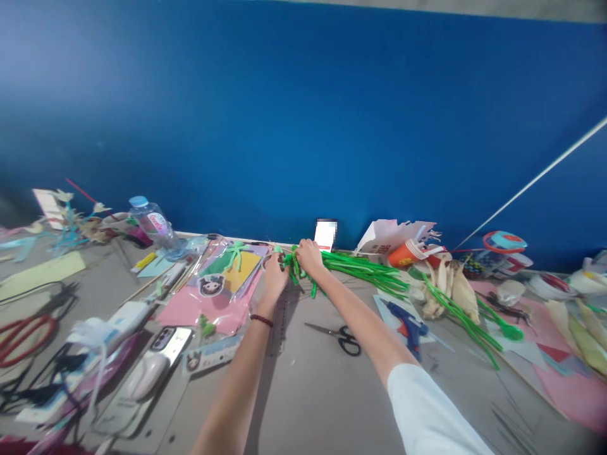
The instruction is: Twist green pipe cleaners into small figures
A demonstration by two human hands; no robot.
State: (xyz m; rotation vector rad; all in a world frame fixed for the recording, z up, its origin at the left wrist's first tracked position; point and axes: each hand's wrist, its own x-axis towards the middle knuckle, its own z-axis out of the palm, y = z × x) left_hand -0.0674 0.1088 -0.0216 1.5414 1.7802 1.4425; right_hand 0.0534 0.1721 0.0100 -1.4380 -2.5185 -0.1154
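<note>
Near the wall at the back of the table, my left hand [275, 275] and my right hand [310, 256] work close together. Both have curled fingers around green fuzzy pipe cleaners [296, 270], with some brown showing among them; the exact grip is hidden. A long bundle of green pipe cleaners [365, 270] lies just right of my right hand. Behind that hand a lit phone [325, 234] leans on the wall. Black-handled scissors [337, 335] lie below my right forearm. A clear ruler [280, 322] lies beside my left wrist.
Left of me are a clear bag of coloured paper [237, 309], a water bottle [156, 224], a phone [165, 347] and red-handled scissors [28, 335]. To the right lie a blue glue gun [408, 325], paper cups [411, 253], dried husks [462, 294] and pink paper [564, 385].
</note>
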